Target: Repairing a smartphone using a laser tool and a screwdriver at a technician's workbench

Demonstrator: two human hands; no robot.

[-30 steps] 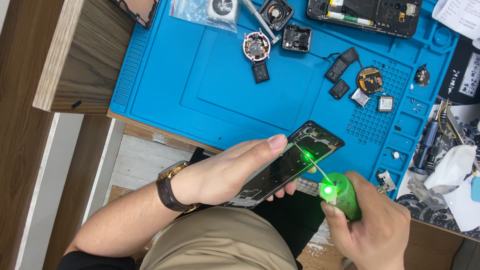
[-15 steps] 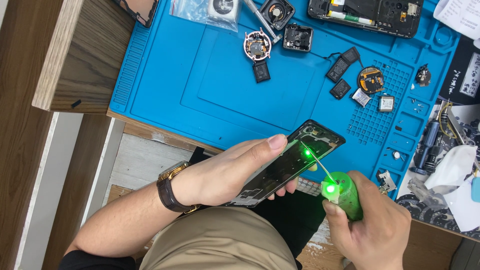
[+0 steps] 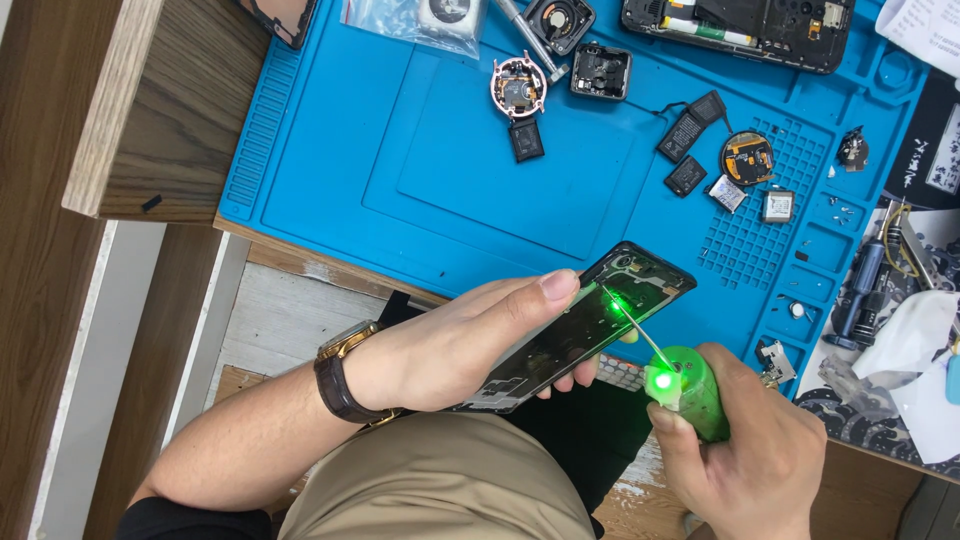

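Note:
My left hand (image 3: 470,345) grips an opened black phone frame (image 3: 590,320) just off the near edge of the blue work mat (image 3: 400,130), thumb laid along its top side. My right hand (image 3: 750,465) holds a green electric screwdriver (image 3: 690,390) with a lit green tip light. Its thin bit reaches up-left into the upper part of the phone frame, where a green glow falls.
On the mat lie a round watch body (image 3: 518,85), small black modules (image 3: 690,125), a coil part (image 3: 747,157) and another opened phone (image 3: 740,30) at the top. Tools and white tissue (image 3: 900,340) clutter the right side. A wooden desk edge (image 3: 150,120) is at left.
The screwdriver bit has stayed on the upper part of the phone frame; both hands are almost still, with only a slight shift of the green glow.

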